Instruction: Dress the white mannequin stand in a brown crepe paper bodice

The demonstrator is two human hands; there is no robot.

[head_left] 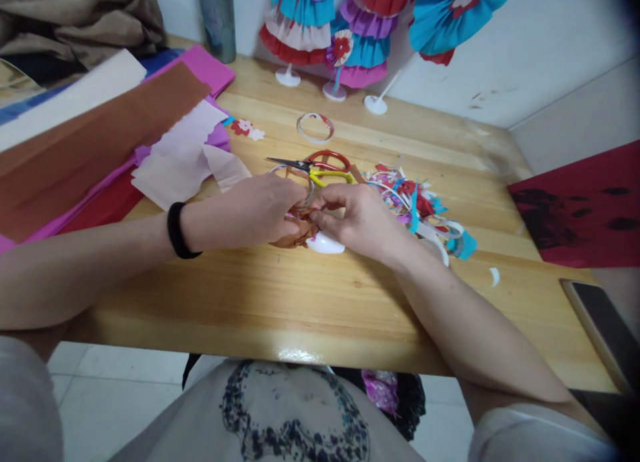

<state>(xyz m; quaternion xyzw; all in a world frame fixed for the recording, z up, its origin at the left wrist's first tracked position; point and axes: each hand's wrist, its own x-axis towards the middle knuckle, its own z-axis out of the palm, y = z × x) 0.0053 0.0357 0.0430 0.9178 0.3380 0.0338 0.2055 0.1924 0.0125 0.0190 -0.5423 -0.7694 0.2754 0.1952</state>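
My left hand (250, 209) and my right hand (355, 215) meet over the middle of the wooden table. Between them is gathered brown crepe paper (297, 232), pinched by the fingers of both. A white disc-like base (326, 243) shows just below the right fingertips; whether the paper is fixed to it is hidden. Right behind the hands lie scissors (320, 169) with one red and one yellow handle loop. A ring of tape (293, 174) sits partly under the blades.
Folded crepe paper sheets (105, 142) cover the left side. Paper scraps (405, 195) are heaped right of the hands. Another tape ring (315, 128) lies farther back. Ruffled paper trees (300, 29) on white stands line the wall. A phone (600, 322) lies at the right edge.
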